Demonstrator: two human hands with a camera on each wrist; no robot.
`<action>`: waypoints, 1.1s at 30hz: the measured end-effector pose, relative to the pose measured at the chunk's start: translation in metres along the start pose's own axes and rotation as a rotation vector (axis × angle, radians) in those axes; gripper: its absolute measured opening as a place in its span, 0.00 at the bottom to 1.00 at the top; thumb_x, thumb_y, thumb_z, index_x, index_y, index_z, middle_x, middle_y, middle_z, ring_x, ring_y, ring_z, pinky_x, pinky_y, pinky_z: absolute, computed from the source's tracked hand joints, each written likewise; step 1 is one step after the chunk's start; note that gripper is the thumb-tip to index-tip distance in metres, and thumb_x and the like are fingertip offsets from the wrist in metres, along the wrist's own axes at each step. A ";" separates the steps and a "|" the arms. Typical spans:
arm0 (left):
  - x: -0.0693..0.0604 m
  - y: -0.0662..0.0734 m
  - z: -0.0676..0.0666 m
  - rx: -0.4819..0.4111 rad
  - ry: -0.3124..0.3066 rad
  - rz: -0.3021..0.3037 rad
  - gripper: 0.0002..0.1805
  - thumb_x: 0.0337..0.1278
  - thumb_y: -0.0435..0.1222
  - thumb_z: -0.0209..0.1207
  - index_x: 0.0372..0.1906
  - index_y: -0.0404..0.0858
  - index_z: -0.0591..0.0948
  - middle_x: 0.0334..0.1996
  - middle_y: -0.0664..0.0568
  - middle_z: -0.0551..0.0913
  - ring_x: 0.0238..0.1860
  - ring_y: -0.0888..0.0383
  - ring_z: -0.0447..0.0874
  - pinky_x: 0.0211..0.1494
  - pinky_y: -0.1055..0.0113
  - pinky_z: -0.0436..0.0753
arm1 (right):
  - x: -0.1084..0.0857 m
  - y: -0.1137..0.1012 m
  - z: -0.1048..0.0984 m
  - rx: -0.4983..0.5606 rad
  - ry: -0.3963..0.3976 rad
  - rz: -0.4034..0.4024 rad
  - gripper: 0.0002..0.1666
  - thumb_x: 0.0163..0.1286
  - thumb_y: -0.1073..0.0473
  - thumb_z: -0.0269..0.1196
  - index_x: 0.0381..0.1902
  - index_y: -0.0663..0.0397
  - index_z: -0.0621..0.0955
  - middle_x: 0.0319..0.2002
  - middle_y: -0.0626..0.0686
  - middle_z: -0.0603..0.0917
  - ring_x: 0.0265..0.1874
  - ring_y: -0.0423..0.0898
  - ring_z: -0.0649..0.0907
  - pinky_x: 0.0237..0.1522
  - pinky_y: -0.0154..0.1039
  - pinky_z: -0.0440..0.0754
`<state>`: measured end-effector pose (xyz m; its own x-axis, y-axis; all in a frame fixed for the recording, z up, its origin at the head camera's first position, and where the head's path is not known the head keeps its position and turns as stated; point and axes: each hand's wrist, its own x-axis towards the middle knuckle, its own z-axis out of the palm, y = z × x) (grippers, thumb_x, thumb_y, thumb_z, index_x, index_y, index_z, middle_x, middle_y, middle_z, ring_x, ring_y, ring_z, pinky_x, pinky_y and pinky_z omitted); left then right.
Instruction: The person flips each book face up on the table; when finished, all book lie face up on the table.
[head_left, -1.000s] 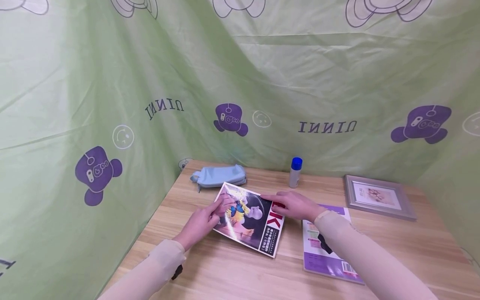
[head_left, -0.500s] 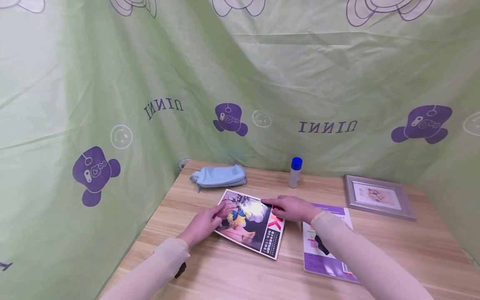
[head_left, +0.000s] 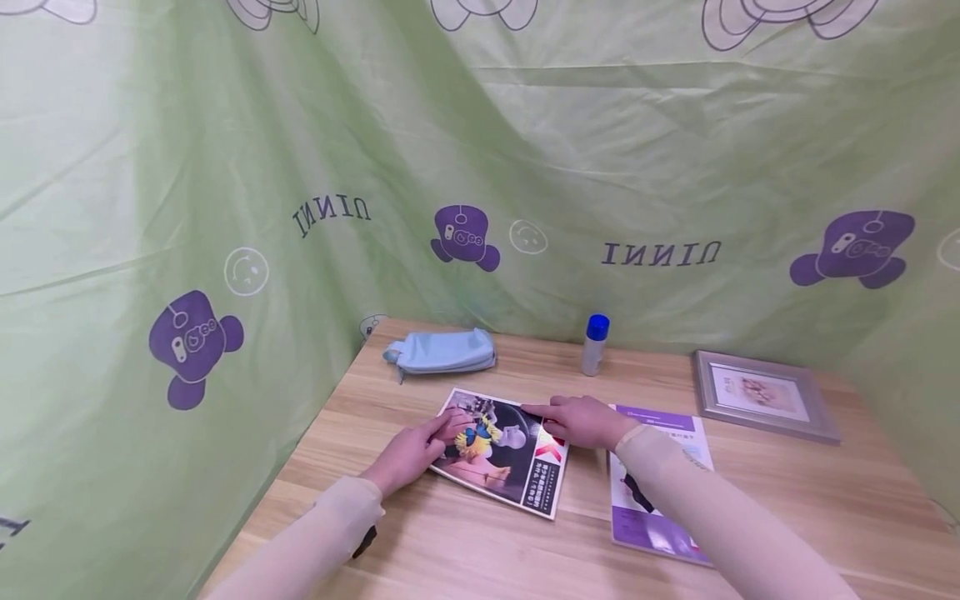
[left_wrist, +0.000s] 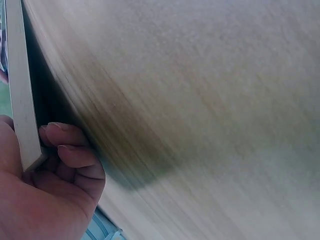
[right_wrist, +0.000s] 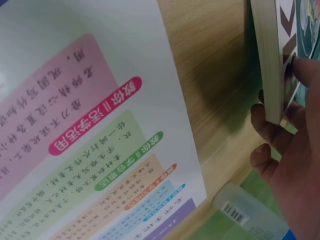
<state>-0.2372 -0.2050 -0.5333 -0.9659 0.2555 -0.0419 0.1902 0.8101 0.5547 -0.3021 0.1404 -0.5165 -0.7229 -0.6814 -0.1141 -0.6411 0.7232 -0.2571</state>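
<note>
Both my hands hold a glossy paperback book (head_left: 491, 450) with a dark cover, a blue butterfly and red letters, in the middle of the head view. My left hand (head_left: 408, 457) grips its left edge; in the left wrist view the fingers (left_wrist: 77, 155) curl beneath the book's page block (left_wrist: 25, 90). My right hand (head_left: 587, 422) grips the far right corner. In the right wrist view the thumb (right_wrist: 306, 70) lies on the cover and fingers curl below. A gap with shadow shows between book and wooden table (left_wrist: 210, 100). The undersides of some fingers are hidden.
A purple and white book (head_left: 648, 527) lies on the right, partly under my right forearm. Along the back are a light blue pencil case (head_left: 444, 353), an upright blue-capped glue stick (head_left: 594, 350) and a silver picture frame (head_left: 707, 392). Green printed cloth (head_left: 480, 150) hangs behind.
The held book's far edge has come down and nearer to me, so the book lies flatter. Both hands have kept their grip and shifted slightly with it. Other objects have not moved.
</note>
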 end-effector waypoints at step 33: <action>0.001 -0.012 -0.007 0.190 -0.048 0.035 0.30 0.76 0.41 0.52 0.79 0.45 0.70 0.55 0.34 0.85 0.46 0.43 0.87 0.55 0.44 0.82 | 0.003 -0.002 0.011 -0.256 0.112 -0.136 0.34 0.77 0.60 0.58 0.79 0.38 0.70 0.46 0.56 0.75 0.34 0.52 0.80 0.40 0.52 0.84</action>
<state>-0.2417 -0.2178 -0.5344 -0.9496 0.3061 -0.0677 0.2571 0.8841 0.3902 -0.3001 0.1357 -0.5264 -0.6411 -0.7673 0.0150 -0.7674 0.6411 -0.0109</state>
